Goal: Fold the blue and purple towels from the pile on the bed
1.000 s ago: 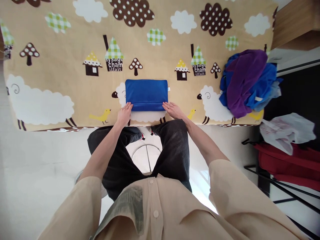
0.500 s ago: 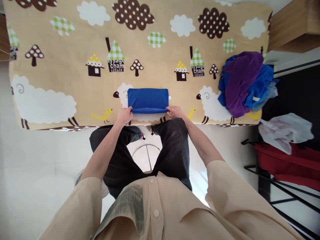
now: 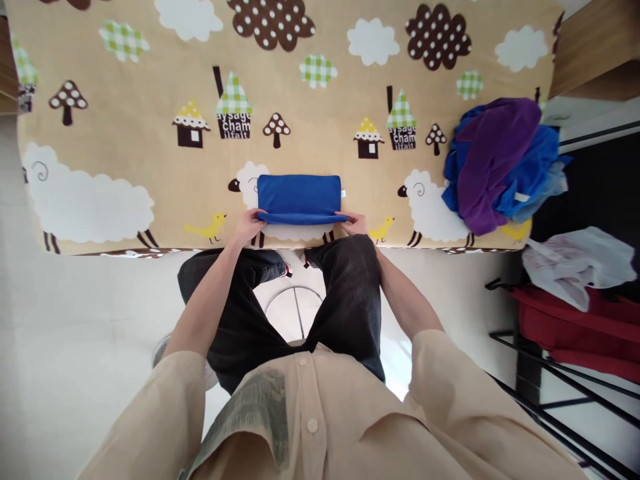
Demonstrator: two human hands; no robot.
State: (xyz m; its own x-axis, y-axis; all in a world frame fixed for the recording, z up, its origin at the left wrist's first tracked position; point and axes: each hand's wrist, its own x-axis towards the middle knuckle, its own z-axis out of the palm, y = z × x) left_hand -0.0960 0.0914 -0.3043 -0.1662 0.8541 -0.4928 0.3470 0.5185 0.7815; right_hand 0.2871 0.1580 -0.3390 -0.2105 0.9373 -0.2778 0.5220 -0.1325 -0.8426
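A blue cloth (image 3: 300, 193), folded into a wide rectangle, lies on the patterned bedspread (image 3: 310, 147) near its front edge. Along the cloth's near side runs a raised, turned-over strip. My left hand (image 3: 249, 225) pinches the left end of that strip, and my right hand (image 3: 353, 223) has its fingers closed on the right end. A small white tag (image 3: 343, 193) sticks out at the cloth's right side.
Crumpled purple and blue cloths (image 3: 500, 160) are heaped at the bed's right end. Beside it are a white plastic bag (image 3: 580, 260), a red fabric item (image 3: 565, 320) and a black metal frame (image 3: 565, 403). My legs are against the bed's front edge.
The near strip of the blue cloth is lifted and turned slightly further over, with both hands still at its ends. The view has shifted a little.
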